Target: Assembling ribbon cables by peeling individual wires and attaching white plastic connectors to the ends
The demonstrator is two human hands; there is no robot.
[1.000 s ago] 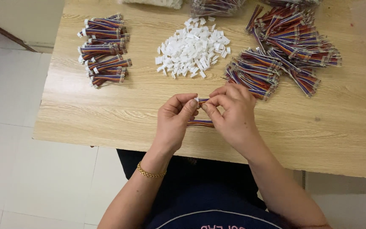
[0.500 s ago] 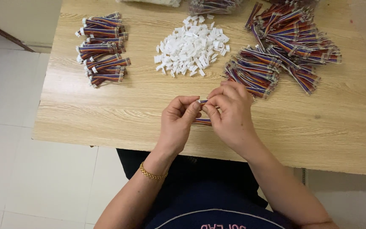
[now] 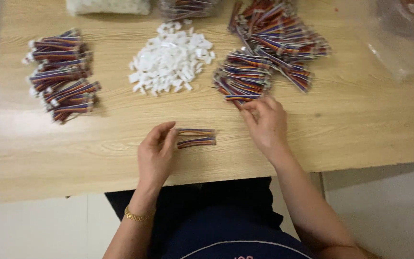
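Observation:
My left hand (image 3: 156, 152) lies on the wooden table (image 3: 360, 124) with its fingers stretched out, the tips touching the left end of two short multicoloured ribbon cables (image 3: 196, 138) that lie flat in front of me. My right hand (image 3: 264, 122) has reached up and right to the near edge of a loose pile of the same cables (image 3: 243, 79). Its thumb and forefinger pinch the end of one cable at the pile's lower edge. A gold bracelet (image 3: 137, 216) is on my left wrist.
A heap of small white plastic connectors (image 3: 171, 60) sits at the middle back. A stack of cables with white ends (image 3: 61, 74) lies at the left. A bigger cable pile (image 3: 279, 33) and clear plastic bags (image 3: 398, 43) are at the back right.
My hands, which were together working on one cable, have parted. The left has laid the cable down on the table; the right has moved up and right to the cable pile.

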